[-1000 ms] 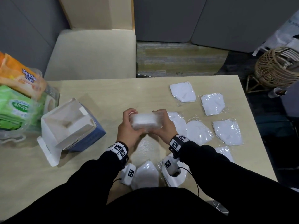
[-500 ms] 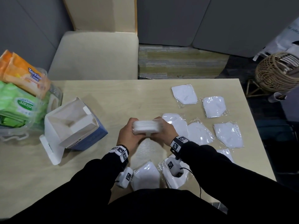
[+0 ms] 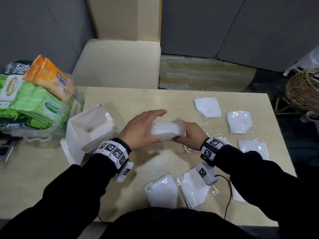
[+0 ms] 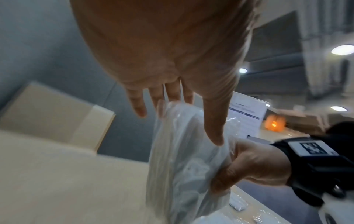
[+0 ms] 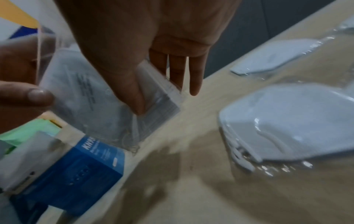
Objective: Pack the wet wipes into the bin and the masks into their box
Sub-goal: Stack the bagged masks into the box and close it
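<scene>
A stack of wrapped white masks [image 3: 165, 131] [image 4: 182, 151] [image 5: 91, 97] hangs above the table's middle between both hands. My right hand [image 3: 189, 137] [image 5: 143, 30] pinches its right end, thumb on the face and fingers behind. My left hand [image 3: 143, 130] [image 4: 172, 45] lies along the left end with straight fingers, its thumb against the stack. Just to the left stands the open blue-and-white mask box [image 3: 91, 128] [image 5: 80, 171]. Single wrapped masks [image 3: 239, 121] [image 5: 287, 128] lie at the right and near me [image 3: 163, 192]. Green wet wipes [image 3: 31, 104] and an orange pack [image 3: 50, 80] fill the clear bin [image 3: 76, 100].
The pale wooden table [image 3: 155, 97] ends at the right near a wicker basket [image 3: 303, 90] on the floor. A cream chair [image 3: 117, 64] stands behind the far edge. Grey panels close off the back.
My left hand's fingers have straightened out from their curl around the stack. The right hand keeps its hold. The stack stays between the hands beside the box.
</scene>
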Demonstrator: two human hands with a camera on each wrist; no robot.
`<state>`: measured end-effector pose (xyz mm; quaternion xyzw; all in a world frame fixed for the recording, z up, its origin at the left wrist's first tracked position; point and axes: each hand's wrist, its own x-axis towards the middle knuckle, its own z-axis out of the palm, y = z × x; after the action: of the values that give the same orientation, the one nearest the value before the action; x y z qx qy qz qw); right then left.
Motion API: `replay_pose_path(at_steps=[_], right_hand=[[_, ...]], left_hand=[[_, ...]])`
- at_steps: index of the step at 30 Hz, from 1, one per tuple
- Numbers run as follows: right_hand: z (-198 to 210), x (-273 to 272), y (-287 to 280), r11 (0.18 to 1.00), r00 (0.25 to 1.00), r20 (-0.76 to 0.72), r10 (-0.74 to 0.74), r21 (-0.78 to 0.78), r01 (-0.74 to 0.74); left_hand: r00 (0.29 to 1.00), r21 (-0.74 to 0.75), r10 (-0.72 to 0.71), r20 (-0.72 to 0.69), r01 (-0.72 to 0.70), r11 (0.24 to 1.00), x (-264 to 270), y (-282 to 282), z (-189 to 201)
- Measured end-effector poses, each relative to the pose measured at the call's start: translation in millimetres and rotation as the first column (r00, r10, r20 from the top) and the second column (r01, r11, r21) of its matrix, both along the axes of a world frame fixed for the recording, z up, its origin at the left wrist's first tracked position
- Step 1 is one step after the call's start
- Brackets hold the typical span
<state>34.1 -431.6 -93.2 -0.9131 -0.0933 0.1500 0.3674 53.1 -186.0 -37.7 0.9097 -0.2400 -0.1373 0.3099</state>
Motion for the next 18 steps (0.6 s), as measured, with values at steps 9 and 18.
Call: replay_pose_path(at_steps=[9,18], right_hand=[[64,37,57,0.980,0.995,0.066,0.069,0.181,-0.080],[78,52,156,0.930,0.997,-0.071,-0.024,0.364,0.048]], left_hand=[[0.981,0.312,0.024,0.192,-0.084,0.946,7,50,71],[0.913,0.100,0.318,0.254,-0.352,0.931,21,185,134]])
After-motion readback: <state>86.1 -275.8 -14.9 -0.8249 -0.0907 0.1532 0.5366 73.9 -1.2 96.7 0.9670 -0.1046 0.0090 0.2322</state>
